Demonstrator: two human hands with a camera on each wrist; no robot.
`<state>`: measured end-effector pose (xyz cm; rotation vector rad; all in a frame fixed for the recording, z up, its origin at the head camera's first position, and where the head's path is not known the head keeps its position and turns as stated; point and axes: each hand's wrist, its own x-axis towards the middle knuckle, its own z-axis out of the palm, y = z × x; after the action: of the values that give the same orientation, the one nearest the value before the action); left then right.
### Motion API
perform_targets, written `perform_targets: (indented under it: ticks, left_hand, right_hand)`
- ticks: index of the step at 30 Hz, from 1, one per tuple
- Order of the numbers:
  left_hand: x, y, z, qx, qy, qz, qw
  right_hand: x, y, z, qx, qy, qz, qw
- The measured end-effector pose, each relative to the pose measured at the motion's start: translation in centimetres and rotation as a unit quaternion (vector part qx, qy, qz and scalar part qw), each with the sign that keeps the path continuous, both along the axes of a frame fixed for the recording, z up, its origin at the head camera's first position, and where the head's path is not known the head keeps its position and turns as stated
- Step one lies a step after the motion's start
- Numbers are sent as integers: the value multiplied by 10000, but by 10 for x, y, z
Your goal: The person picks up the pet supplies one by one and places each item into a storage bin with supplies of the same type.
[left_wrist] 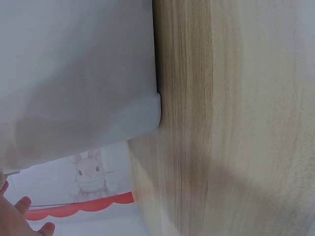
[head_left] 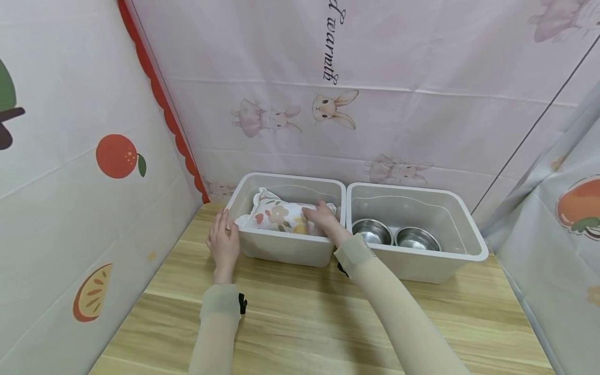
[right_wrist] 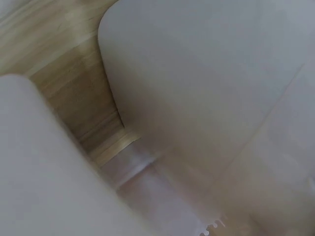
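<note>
A white floral pillow (head_left: 276, 216) with a ruffled edge lies inside the left light-grey bin (head_left: 286, 250). My right hand (head_left: 325, 217) reaches over that bin's front rim and holds the pillow near its right end. The right wrist view does not show the fingers. At the bin's front left corner, my left hand (head_left: 224, 242) touches the rim and outer side with extended fingers. A few of its fingertips (left_wrist: 23, 204) appear at the lower left of the left wrist view, beside the bin wall (left_wrist: 83, 73).
To the right stands a second light-grey bin (head_left: 422, 265), close against the first. It contains two round metal bowls, a left bowl (head_left: 372, 232) and a right bowl (head_left: 417, 239). Both bins sit on a wooden table (head_left: 290, 312), before a printed fabric backdrop (head_left: 281, 62).
</note>
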<state>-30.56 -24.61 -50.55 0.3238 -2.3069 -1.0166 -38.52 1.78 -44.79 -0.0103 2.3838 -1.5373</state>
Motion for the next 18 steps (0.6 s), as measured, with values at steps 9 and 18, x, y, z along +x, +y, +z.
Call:
perform_targets:
  ticks: [9,18]
  left_hand:
    - [-3,3,2,-24,-33,-33,10000]
    - [0,0,2,-3,-157,60,9999]
  right_hand:
    - [-5,2,4,-446,-120,-608,9971]
    - [18,5,15,-1124,1455,-927,9786]
